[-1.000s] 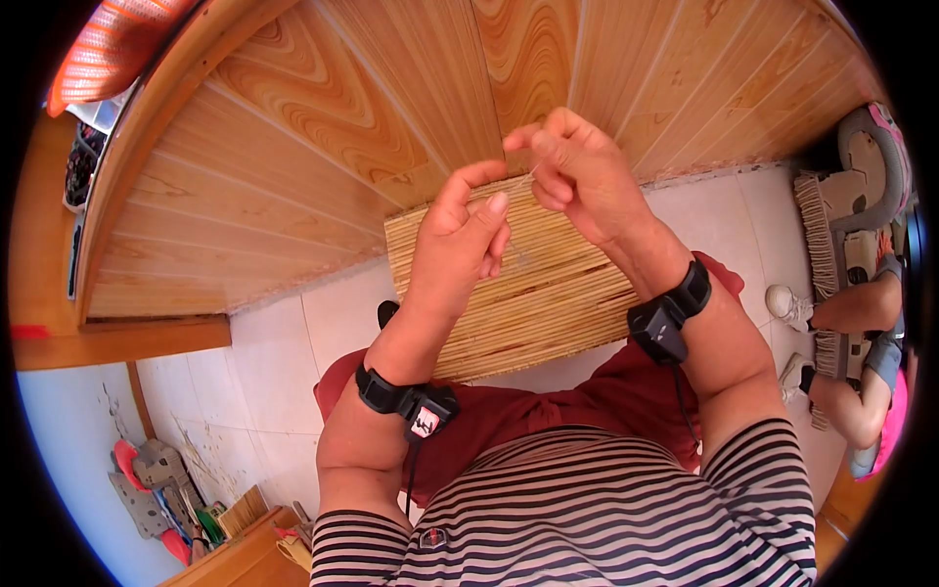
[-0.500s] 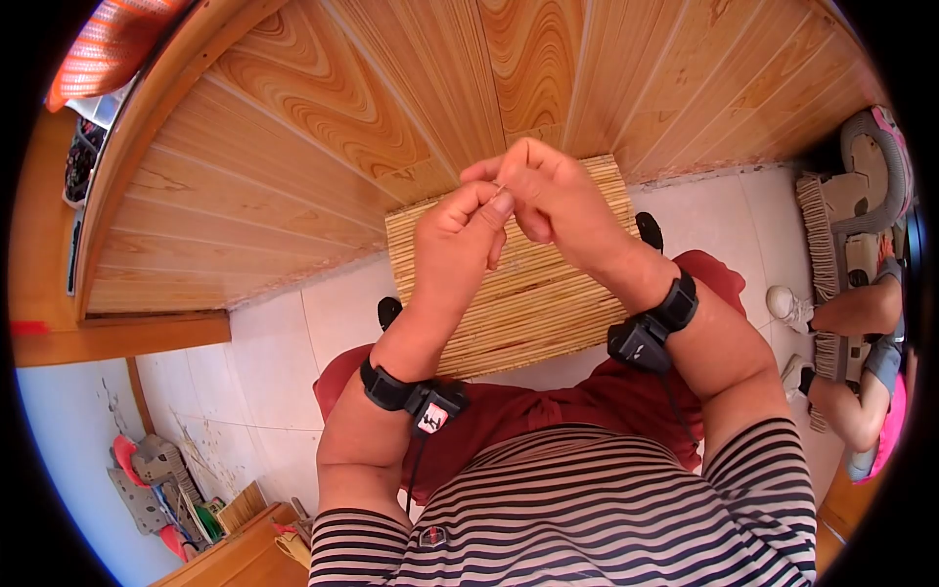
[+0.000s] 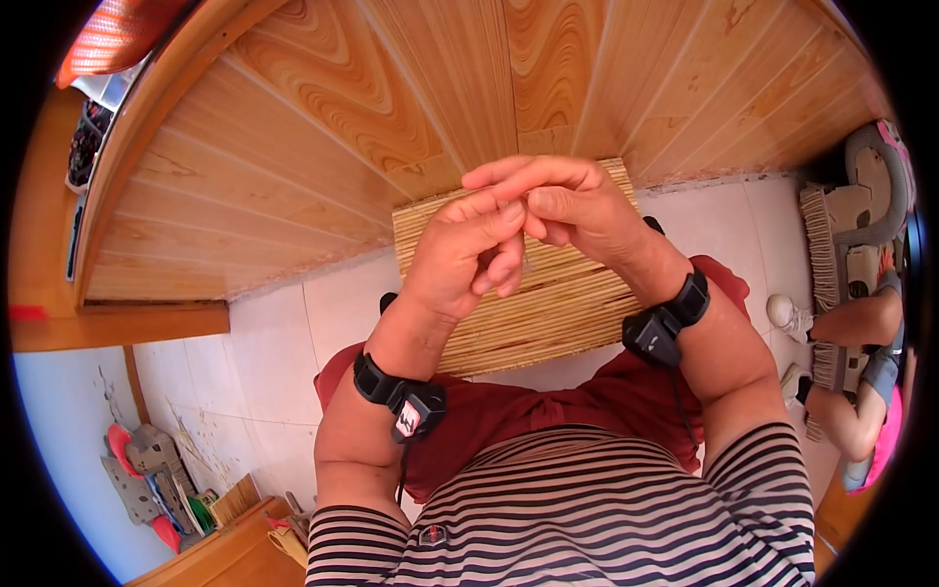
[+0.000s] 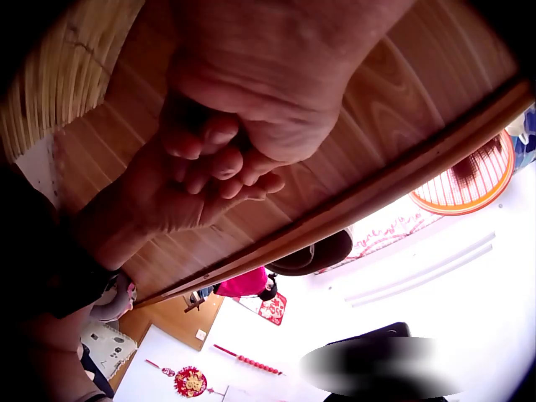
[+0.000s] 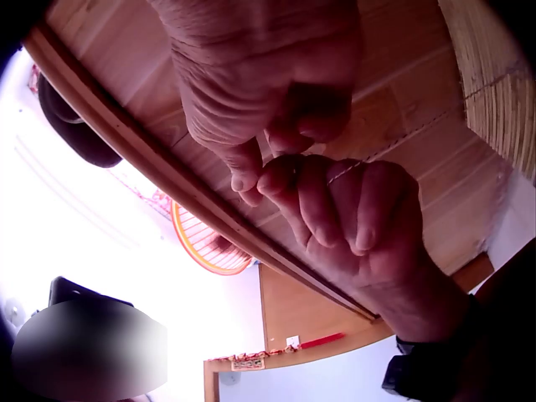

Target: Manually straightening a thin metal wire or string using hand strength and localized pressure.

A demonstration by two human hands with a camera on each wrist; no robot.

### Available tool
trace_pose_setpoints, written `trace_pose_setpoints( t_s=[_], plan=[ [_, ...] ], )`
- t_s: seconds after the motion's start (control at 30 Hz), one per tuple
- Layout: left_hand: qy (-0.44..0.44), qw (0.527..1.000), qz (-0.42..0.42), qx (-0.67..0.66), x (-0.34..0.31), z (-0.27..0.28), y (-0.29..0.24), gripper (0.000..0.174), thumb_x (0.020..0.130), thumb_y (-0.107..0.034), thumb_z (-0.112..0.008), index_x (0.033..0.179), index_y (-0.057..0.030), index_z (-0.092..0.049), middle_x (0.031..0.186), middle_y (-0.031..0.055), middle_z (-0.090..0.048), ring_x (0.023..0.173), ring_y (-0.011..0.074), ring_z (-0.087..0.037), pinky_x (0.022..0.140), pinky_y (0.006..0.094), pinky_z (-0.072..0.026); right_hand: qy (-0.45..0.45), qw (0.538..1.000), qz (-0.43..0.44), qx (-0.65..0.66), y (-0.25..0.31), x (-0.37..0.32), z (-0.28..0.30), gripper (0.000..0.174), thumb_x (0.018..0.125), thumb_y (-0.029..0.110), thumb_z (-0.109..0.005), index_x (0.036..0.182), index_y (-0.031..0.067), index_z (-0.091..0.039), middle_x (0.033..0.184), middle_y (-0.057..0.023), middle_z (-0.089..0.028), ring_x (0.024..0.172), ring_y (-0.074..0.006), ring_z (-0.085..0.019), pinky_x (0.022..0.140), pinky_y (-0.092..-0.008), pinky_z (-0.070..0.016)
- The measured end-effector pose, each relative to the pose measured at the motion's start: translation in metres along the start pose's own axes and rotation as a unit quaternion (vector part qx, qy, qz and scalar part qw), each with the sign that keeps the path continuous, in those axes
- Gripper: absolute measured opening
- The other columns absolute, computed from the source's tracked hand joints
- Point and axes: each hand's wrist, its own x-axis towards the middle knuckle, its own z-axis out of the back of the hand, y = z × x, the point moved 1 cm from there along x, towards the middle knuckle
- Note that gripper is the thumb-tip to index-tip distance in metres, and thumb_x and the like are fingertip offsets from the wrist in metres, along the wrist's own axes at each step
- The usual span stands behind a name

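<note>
Both hands meet above a small bamboo-slat surface (image 3: pixel 548 318). A thin twisted thread (image 5: pixel 410 136) shows in the right wrist view, running from the left fingers towards the slats. My left hand (image 3: pixel 460 256) pinches it between thumb and index finger, the other fingers curled. Right against those fingertips, my right hand (image 3: pixel 592 210) has its thumb bent in and its index finger reaching across over the left fingers. Its fingertips pinch at the thread, though the pinch itself is mostly hidden. In the left wrist view the fingers of the two hands overlap.
A wood-panelled wall (image 3: pixel 430 108) curves close in front of the hands. On the right, another person's legs (image 3: pixel 851 323) are beside a grey fringed item (image 3: pixel 822 254). An orange mesh basket (image 3: pixel 112 49) stands at the upper left. Pale tiles (image 3: pixel 264 342) cover the floor.
The hands were apart a second ago, then came together at the fingertips. Now the right index finger has stretched out across the left fingers, and the left lower fingers have loosened slightly.
</note>
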Motion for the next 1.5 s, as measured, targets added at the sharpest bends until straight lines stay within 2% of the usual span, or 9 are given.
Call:
trace_pose_setpoints(
  t_s=[0.33,0.7,0.83,1.03,1.13,1.23,1.3,1.43,1.5],
  plan=[
    [-0.058,0.993,0.032,0.099,0.002,-0.007,0.002,0.023,0.096,-0.023,-0.053,0.089,-0.0028,-0.060,0.052,-0.0002,-0.046,0.038,0.0065,-0.035,0.039,0.0222,-0.0345,-0.063,0.995,-0.033,0.072,-0.004,0.003,0.003,0.018,0.093,0.016,-0.057,0.090,-0.0002,-0.063,0.122,-0.0220,-0.057,0.050,0.0006,-0.039,0.048,-0.0130,-0.0368],
    [-0.089,0.976,-0.055,0.192,0.005,-0.010,0.005,0.016,0.093,-0.018,-0.057,0.099,-0.0039,-0.059,0.064,0.0003,-0.054,0.047,0.0034,-0.043,0.040,0.0175,-0.0362,-0.121,0.988,-0.055,0.082,-0.007,0.002,0.007,0.022,0.091,0.016,-0.061,0.076,0.0064,-0.049,0.121,-0.0218,-0.056,0.049,0.0008,-0.036,0.047,-0.0138,-0.0362],
    [-0.137,0.969,-0.061,0.195,0.006,-0.009,0.007,0.014,0.092,-0.017,-0.059,0.098,-0.0043,-0.059,0.064,0.0002,-0.054,0.045,0.0037,-0.043,0.040,0.0173,-0.0367,-0.102,0.992,-0.054,0.042,-0.006,0.003,0.003,0.022,0.090,0.017,-0.063,0.076,0.0073,-0.050,0.121,-0.0223,-0.056,0.049,0.0010,-0.037,0.045,-0.0134,-0.0354],
    [-0.146,0.988,-0.013,0.048,0.008,-0.006,0.016,0.013,0.092,-0.017,-0.059,0.092,-0.0039,-0.060,0.065,0.0046,-0.059,0.041,0.0048,-0.041,0.040,0.0186,-0.0378,-0.097,0.988,-0.059,0.106,-0.017,0.003,0.003,0.025,0.090,0.020,-0.064,0.075,0.0084,-0.048,0.122,-0.0218,-0.056,0.050,0.0015,-0.039,0.044,-0.0124,-0.0345],
    [-0.120,0.991,-0.033,0.041,0.007,-0.006,0.016,0.015,0.093,-0.018,-0.058,0.089,-0.0041,-0.060,0.061,0.0052,-0.058,0.039,0.0063,-0.038,0.040,0.0212,-0.0388,-0.082,0.991,-0.050,0.088,-0.017,0.002,0.002,0.026,0.095,0.030,-0.056,0.084,0.0065,-0.054,0.122,-0.0213,-0.057,0.050,0.0010,-0.038,0.043,-0.0130,-0.0339],
    [-0.134,0.989,-0.058,0.017,0.008,-0.004,0.015,0.017,0.095,-0.020,-0.055,0.088,-0.0050,-0.059,0.053,0.0027,-0.051,0.037,0.0076,-0.035,0.040,0.0235,-0.0385,-0.080,0.987,-0.065,0.127,-0.012,0.003,-0.005,0.042,0.098,0.042,-0.044,0.103,0.0027,-0.058,0.118,-0.0180,-0.059,0.050,-0.0002,-0.038,0.044,-0.0146,-0.0344],
    [-0.103,0.992,-0.069,-0.007,0.008,0.002,0.012,0.020,0.096,-0.022,-0.052,0.087,-0.0057,-0.058,0.050,0.0012,-0.047,0.037,0.0082,-0.035,0.040,0.0241,-0.0373,-0.095,0.985,-0.043,0.135,-0.012,0.004,-0.008,0.053,0.099,0.044,-0.040,0.118,-0.0027,-0.057,0.090,-0.0072,-0.063,0.051,-0.0018,-0.040,0.046,-0.0159,-0.0350],
    [-0.098,0.993,-0.071,-0.015,0.007,0.001,0.011,0.019,0.096,-0.021,-0.051,0.087,-0.0059,-0.058,0.050,0.0015,-0.047,0.036,0.0080,-0.034,0.040,0.0239,-0.0363,-0.075,0.994,-0.041,0.066,-0.012,0.001,-0.003,0.046,0.099,0.037,-0.045,0.117,-0.0030,-0.058,0.089,-0.0051,-0.063,0.050,-0.0017,-0.041,0.045,-0.0153,-0.0341],
    [-0.094,0.993,-0.066,-0.017,0.006,0.000,0.011,0.018,0.096,-0.020,-0.051,0.087,-0.0059,-0.057,0.050,0.0013,-0.047,0.036,0.0081,-0.034,0.040,0.0239,-0.0364,-0.057,0.994,-0.081,0.048,-0.012,0.001,0.000,0.038,0.096,0.030,-0.051,0.114,-0.0026,-0.059,0.116,-0.0133,-0.060,0.052,-0.0010,-0.038,0.047,-0.0146,-0.0354]
  ],
)
